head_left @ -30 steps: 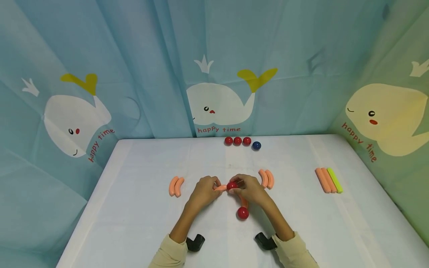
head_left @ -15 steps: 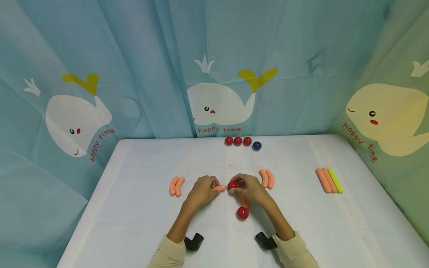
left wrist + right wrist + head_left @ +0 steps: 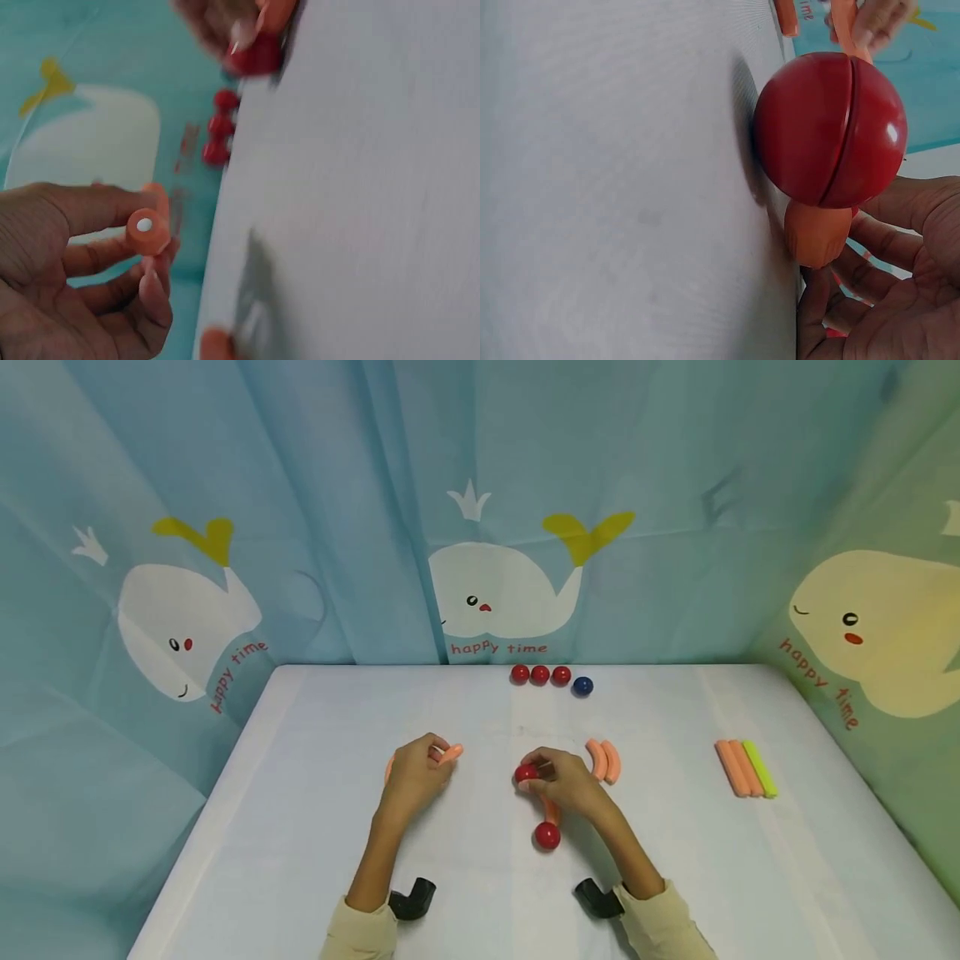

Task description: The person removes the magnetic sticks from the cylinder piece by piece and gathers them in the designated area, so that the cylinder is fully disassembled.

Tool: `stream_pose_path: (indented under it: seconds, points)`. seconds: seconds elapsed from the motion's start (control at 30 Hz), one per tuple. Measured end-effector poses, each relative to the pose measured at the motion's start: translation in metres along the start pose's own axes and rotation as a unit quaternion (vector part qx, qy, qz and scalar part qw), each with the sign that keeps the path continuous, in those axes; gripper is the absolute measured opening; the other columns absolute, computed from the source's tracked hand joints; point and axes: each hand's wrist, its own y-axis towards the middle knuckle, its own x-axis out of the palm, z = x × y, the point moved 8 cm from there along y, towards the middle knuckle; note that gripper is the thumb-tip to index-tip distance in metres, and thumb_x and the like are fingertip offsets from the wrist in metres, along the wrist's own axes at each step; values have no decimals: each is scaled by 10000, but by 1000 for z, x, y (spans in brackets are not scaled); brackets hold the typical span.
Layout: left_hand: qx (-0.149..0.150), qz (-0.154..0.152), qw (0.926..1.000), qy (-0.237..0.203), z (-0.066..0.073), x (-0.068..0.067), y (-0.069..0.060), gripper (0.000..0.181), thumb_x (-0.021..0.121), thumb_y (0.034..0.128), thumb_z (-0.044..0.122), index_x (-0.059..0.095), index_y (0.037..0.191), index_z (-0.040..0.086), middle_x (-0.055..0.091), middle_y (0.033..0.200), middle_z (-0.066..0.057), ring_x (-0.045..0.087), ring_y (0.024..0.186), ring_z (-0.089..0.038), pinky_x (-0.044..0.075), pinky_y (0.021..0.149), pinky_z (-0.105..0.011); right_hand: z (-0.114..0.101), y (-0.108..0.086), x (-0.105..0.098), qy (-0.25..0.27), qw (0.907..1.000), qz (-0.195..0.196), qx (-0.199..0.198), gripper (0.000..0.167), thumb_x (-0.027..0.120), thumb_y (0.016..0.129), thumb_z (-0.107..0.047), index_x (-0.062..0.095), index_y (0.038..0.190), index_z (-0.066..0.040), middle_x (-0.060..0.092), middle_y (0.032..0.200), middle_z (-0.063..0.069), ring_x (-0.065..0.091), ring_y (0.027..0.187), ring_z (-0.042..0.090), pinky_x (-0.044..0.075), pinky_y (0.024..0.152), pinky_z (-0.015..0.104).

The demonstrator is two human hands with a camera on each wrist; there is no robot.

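Between thumb and fingers my left hand (image 3: 414, 772) pinches a short curved orange rod (image 3: 451, 754), raised at the table's left middle; a white dot shows on the rod's end (image 3: 155, 241) in the left wrist view. My right hand (image 3: 567, 783) pinches a red ball (image 3: 527, 772) near the table's centre. From that ball a second orange rod (image 3: 552, 811) runs toward the near edge, with another red ball (image 3: 547, 836) at its near end. In the right wrist view this near ball (image 3: 810, 127) covers part of the rod (image 3: 817, 236).
Several balls line the far edge: red ones (image 3: 540, 675) and one blue ball (image 3: 582, 686). Two curved orange rods (image 3: 612, 762) lie right of my right hand. Farther right are two straight orange rods (image 3: 731, 768) beside a green rod (image 3: 761, 769). My left hand mostly hides another orange rod (image 3: 389, 768).
The curved rod in my left hand has parted from the red ball in my right hand and moved left and toward the far side. My right hand has stayed nearly in place.
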Motion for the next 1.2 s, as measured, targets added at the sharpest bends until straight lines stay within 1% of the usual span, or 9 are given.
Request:
stream_pose_path:
  seconds: [0.07,0.13,0.27,0.37,0.5,0.63,0.8,1.03,1.2]
  points:
    - [-356,229,9988,-241,-15,-15,0,201,696,900,171,658,1059,55,665,908,-90,654,710,-170,533,607,-288,1,0,0,-23,10000,-14,12,259,766,841,-148,666,1073,-87,692,995,48,655,978,227,543,849,392]
    - [-643,462,9963,-339,-30,-29,-1,221,678,908,169,647,1086,41,651,936,-118,649,714,-198,527,584,-286,2,0,0,-37,10000,-19,35,260,769,839,-152,666,1070,-91,690,992,45,649,975,224,542,853,392]
    - [-1076,764,9911,-195,-58,-53,-2,272,641,918,191,629,1131,22,643,985,-163,642,770,-251,514,601,-294,3,1,1,-43,10000,-48,52,259,765,842,-148,663,1074,-94,688,1009,50,650,995,236,542,868,407]
    - [-1251,843,9885,-56,-76,-62,-1,289,626,933,203,619,1138,1,660,983,-190,667,752,-240,511,599,-288,3,2,1,-54,9999,-69,79,260,760,847,-145,660,1081,-92,686,1023,54,649,1010,244,542,876,415]
    - [-1412,844,9864,-34,-92,-66,0,280,617,940,182,606,1131,-22,685,935,-190,668,620,-163,494,553,-265,3,2,2,-59,9999,-73,116,265,764,846,-155,659,1081,-91,686,1022,53,646,1007,238,545,869,406]
    - [-1432,850,9860,115,-97,-65,0,268,629,930,160,614,1112,-36,694,904,-187,637,579,-124,472,529,-253,3,1,2,-38,9999,-69,148,269,766,846,-168,660,1082,-94,686,1017,50,641,1000,229,549,857,389]
    - [-1373,866,9862,317,-95,-63,1,278,644,925,170,638,1105,-42,692,924,-194,637,580,-142,480,536,-264,4,0,2,-39,9999,-60,154,269,766,847,-178,660,1080,-96,683,1019,47,641,1007,229,550,848,382]
    - [-1401,939,9847,441,-92,-65,-3,322,641,949,291,673,1075,-3,686,916,-146,630,687,-211,489,619,-331,4,1,2,-25,9999,-37,165,265,765,848,-180,663,1079,-99,682,1021,46,642,1023,237,550,850,388]
    - [-1391,919,9850,454,-88,-65,-3,290,629,950,268,688,1064,8,687,928,-136,642,735,-231,494,624,-341,2,1,1,-6,10000,-24,70,257,763,848,-168,662,1071,-90,684,1012,54,652,1007,240,553,823,368]
